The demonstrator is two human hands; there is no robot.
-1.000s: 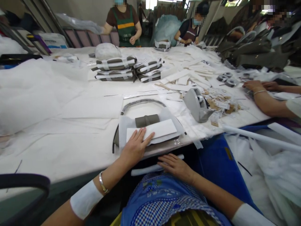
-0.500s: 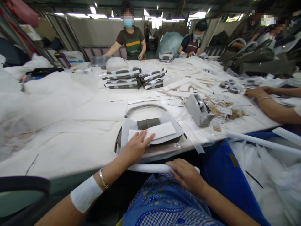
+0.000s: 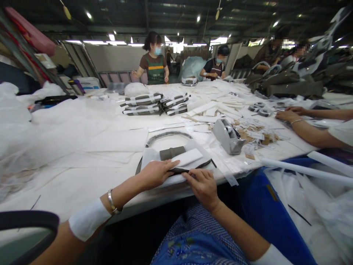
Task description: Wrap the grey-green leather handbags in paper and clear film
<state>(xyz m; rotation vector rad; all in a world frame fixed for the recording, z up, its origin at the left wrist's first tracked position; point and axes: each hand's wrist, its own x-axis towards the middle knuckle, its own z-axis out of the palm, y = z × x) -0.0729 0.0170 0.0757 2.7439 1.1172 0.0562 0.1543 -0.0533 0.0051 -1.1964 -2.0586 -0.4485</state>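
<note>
At the table's near edge, a dark grey bag (image 3: 172,152) lies flat with its curved handle (image 3: 169,136) pointing away. White sheet and a folded white strip (image 3: 187,157) cover part of it. My left hand (image 3: 157,172) is closed on the bag's near edge, its fingertips beside the strip. To its right, my right hand (image 3: 202,184) pinches the same dark edge. A white padding roll (image 3: 178,179) lies along the near edge, between and partly under my hands.
A grey tape dispenser (image 3: 227,136) stands to the right, near brown tags. Wrapped bundles (image 3: 143,105) lie further back. A blue bin (image 3: 264,206) with white plastic is at the lower right. Another person's hands (image 3: 289,115) work at the right; more people stand behind.
My right hand has risen from my lap to the bag's edge, bringing the white roll up. My left hand has slid off the strip's top toward that edge. The view has tilted up.
</note>
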